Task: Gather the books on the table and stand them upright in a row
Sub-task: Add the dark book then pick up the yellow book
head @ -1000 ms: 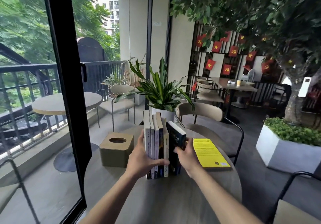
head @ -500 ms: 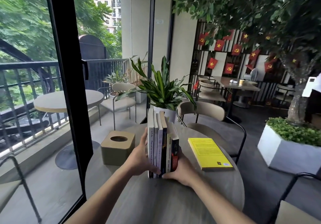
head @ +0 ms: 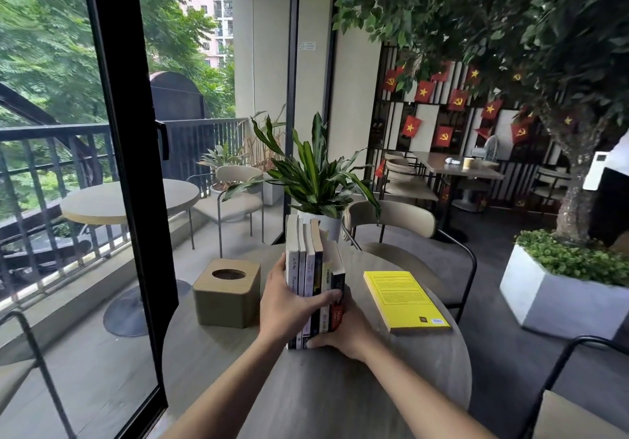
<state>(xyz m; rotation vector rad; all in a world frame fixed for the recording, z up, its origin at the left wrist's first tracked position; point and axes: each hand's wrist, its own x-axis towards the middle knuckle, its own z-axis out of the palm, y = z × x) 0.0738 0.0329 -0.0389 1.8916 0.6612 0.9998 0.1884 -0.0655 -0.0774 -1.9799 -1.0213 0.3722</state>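
Observation:
Several books (head: 311, 261) stand upright in a tight row, spines toward me, in the middle of the round grey table (head: 323, 397). My left hand (head: 289, 305) presses the row's left side, its fingers stretched across the spines. My right hand (head: 347, 331) cups the row's right lower corner, against the dark book with a red spine foot. A yellow book (head: 405, 299) lies flat on the table to the right of the row, apart from both hands.
A tan square tissue box (head: 227, 294) sits left of the row. A potted green plant (head: 316, 179) stands right behind the books. A beige chair (head: 405, 220) is across the table, another chair's frame (head: 558, 370) at lower right. A black door frame (head: 136, 200) runs along the left.
The dark book, tilted in my right hand a second ago, now stands pressed against the row. My right hand has dropped to the row's lower right; my left fingers spread over the spines.

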